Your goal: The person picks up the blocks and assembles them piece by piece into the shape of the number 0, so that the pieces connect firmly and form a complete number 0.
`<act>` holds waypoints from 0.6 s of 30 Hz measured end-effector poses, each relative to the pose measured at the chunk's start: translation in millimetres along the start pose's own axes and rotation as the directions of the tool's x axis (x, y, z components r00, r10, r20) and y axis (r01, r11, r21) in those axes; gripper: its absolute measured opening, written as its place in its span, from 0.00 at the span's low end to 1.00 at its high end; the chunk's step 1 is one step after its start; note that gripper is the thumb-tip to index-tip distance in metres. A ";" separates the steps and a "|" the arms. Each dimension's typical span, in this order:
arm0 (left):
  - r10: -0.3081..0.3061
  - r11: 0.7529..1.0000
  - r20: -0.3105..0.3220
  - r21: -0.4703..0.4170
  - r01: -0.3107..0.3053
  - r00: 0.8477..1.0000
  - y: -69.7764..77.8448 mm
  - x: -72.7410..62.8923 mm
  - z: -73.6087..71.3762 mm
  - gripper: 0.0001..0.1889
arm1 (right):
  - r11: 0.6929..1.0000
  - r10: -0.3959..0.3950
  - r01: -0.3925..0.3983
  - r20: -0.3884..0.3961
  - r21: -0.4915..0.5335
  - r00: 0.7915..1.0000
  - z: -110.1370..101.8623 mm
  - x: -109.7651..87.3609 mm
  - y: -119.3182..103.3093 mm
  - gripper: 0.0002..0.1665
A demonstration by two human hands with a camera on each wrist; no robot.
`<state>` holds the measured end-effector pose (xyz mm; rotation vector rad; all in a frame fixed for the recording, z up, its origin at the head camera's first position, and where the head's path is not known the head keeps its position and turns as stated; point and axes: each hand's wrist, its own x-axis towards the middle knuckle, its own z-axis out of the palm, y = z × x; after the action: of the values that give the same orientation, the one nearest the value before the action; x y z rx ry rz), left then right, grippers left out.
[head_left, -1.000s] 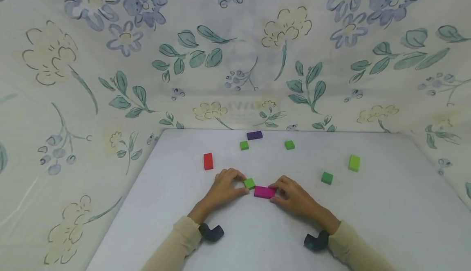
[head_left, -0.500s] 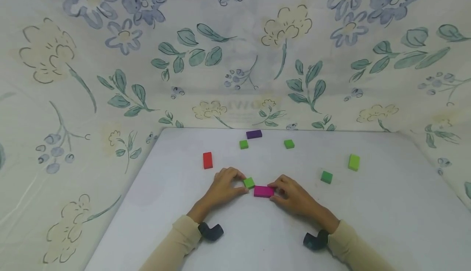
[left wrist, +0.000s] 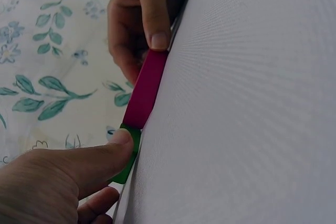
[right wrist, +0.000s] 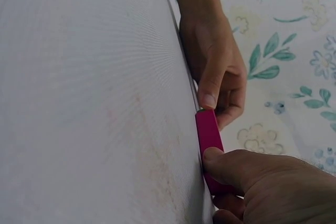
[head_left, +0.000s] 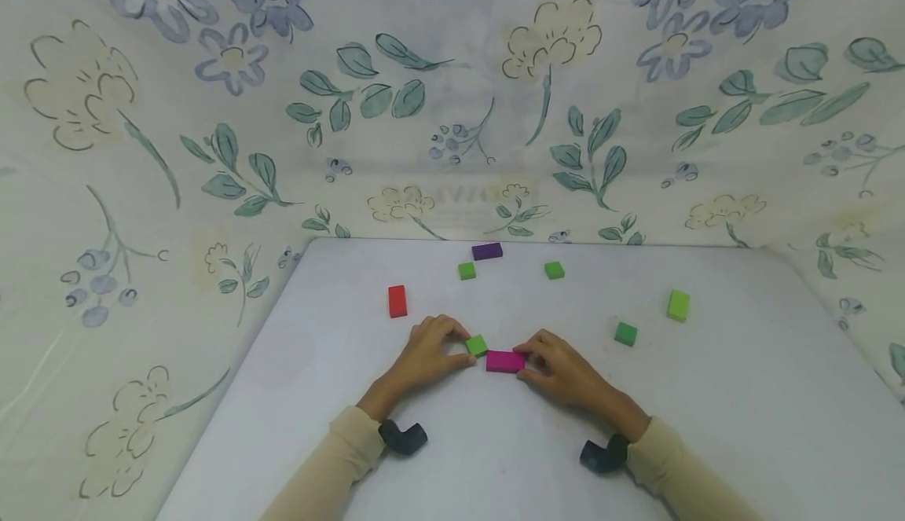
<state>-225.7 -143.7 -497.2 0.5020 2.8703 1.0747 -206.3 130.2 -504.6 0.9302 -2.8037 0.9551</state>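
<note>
Near the middle of the white table, my left hand (head_left: 430, 352) pinches a small green block (head_left: 477, 346) between thumb and forefinger. My right hand (head_left: 558, 368) grips the right end of a longer magenta block (head_left: 504, 361) the same way. The green block's lower right corner meets the magenta block's upper left corner in the head view. Seen from the left wrist, the magenta block (left wrist: 145, 90) runs from the right hand's fingertips down to the green block (left wrist: 126, 170), whose face is partly behind the left thumb. From the right wrist, only a sliver of green shows past the magenta block (right wrist: 208, 129).
Behind the hands lie a red block (head_left: 397, 301), a purple block (head_left: 487, 251) and two small green blocks, one left (head_left: 467, 270) and one right (head_left: 555, 269). A dark green block (head_left: 625, 334) and a lime block (head_left: 679, 306) lie right. A floral cloth (head_left: 467, 112) hangs behind the table (head_left: 438, 458).
The whole scene has shifted slightly upward in the head view. Both hands keep their hold, and the blocks stay in the same places relative to each other.
</note>
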 end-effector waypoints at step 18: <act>0.033 0.998 0.005 0.060 -0.033 0.999 1.3 -1.1 0.2 0.17 | 0.999 -0.002 0.002 -0.005 0.040 1.000 1.2 -1.6 2.3 0.24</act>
<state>-224.4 -143.0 -496.6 0.5559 2.9084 0.9925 -206.1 131.8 -507.2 0.9339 -2.7889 1.0158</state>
